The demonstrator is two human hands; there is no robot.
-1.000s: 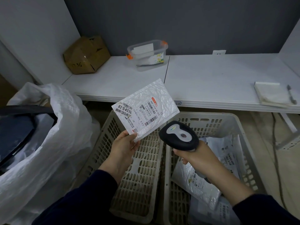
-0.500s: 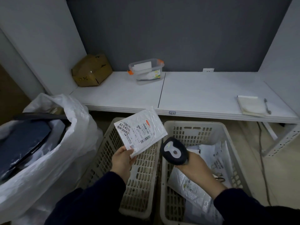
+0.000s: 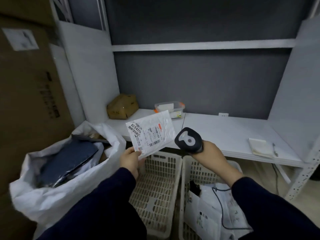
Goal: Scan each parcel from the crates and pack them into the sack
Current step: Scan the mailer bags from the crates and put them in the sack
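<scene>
Lifted higher, the parcel (image 3: 152, 134) is pinched by the left hand (image 3: 130, 158), beside the scanner (image 3: 187, 140) gripped by the right hand (image 3: 209, 155); the sack (image 3: 69, 193) lies left

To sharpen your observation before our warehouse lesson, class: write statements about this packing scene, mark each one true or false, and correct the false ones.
1. The left hand holds a white bubble-mailer parcel. True.
2. The right hand grips a dark handheld barcode scanner. True.
3. The white woven sack stands right of the beige slotted left crate. False: it stands to the left of that crate.
4. The beige slotted right crate holds white parcels. True.
5. The dented brown cardboard box lies in the sack. False: it sits on the white table.
</scene>
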